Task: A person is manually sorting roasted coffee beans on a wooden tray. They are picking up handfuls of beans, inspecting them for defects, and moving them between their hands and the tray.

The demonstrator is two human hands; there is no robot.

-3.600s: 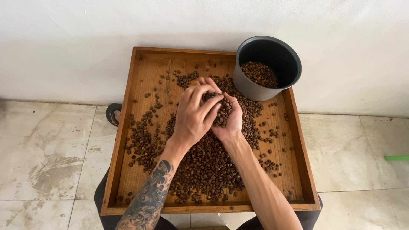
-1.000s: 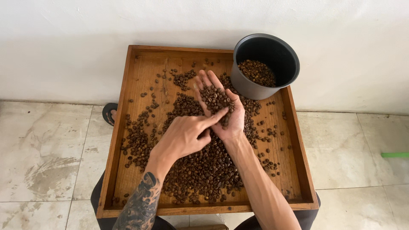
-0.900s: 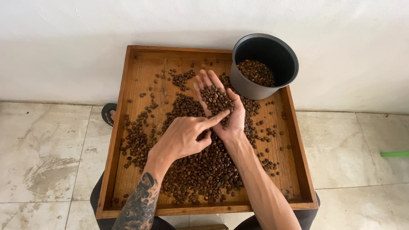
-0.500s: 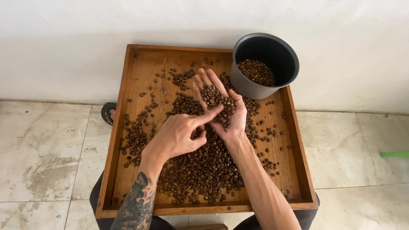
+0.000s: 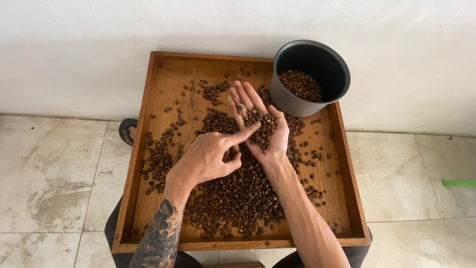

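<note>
My right hand (image 5: 258,124) lies palm up over a square wooden tray (image 5: 148,124), cupping a small pile of dark roasted coffee beans (image 5: 263,129). My left hand (image 5: 210,156) hovers beside it, its index finger stretched out and touching the beans in the right palm, the other fingers curled. A broad heap of loose coffee beans (image 5: 233,193) covers the tray's middle and front, with scattered beans toward the left and back.
A dark round pot (image 5: 310,74), partly filled with beans, stands on the tray's back right corner. The tray rests on my lap by a white wall. Pale floor tiles surround it; a dark sandal (image 5: 128,130) shows at the left, a green object (image 5: 458,182) at far right.
Earlier both hands were cupped together over the heap. Since then the right palm has opened flat with beans on it, and the left index finger has moved across them.
</note>
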